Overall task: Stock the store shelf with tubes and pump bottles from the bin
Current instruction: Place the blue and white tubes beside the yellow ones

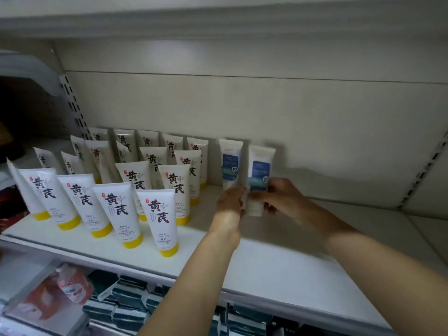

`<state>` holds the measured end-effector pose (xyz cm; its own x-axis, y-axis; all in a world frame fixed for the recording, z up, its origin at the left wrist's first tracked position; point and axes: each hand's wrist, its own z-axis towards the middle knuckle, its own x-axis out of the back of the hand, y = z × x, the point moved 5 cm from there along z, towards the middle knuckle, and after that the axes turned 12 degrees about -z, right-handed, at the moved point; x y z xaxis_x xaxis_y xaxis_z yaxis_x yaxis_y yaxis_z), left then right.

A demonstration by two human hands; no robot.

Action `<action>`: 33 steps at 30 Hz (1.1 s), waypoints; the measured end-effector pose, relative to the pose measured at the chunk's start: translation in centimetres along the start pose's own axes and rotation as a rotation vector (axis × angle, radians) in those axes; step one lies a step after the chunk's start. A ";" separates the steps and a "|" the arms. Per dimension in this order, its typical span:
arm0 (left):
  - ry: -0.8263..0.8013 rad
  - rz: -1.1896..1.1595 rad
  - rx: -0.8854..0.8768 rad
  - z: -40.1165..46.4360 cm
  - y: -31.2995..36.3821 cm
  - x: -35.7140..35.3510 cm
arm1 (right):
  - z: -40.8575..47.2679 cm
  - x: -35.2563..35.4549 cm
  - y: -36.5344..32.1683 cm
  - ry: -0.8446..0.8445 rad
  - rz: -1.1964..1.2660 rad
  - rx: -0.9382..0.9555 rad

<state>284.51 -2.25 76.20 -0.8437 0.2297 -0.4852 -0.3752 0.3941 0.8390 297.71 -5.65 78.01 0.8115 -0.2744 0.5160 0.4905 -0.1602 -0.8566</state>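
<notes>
Seating the second blue tube

Hands first: my left hand (230, 198) and right hand (278, 195) each pinch the blue-label tube (258, 180) from its own side, low on the body, cap down on the shelf (266, 258). It stands just beside another blue tube (230, 163), right of the yellow-capped tubes (157, 214). I'd square its label forward, press the cap flat, and release gently so it doesn't tip.
</notes>
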 end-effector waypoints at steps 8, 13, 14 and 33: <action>0.143 -0.087 0.161 2.7 -0.4 0.4 | 4.2 0.5 3.1 0.359 -0.219 0.040; 0.106 -0.160 0.147 3.8 -0.3 0.3 | 5.3 0.5 3.0 0.417 -0.273 0.012; 0.098 -0.173 0.151 4.0 -0.3 0.3 | 5.4 0.5 3.1 0.427 -0.284 0.005; 0.129 -0.207 0.181 3.1 -0.2 0.4 | 3.6 1.3 3.9 0.397 -0.362 -0.118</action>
<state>285.46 0.50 75.06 -0.8026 0.0171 -0.5962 -0.4796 0.5758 0.6621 301.80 -3.18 75.35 0.4042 -0.5155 0.7556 0.6586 -0.4093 -0.6315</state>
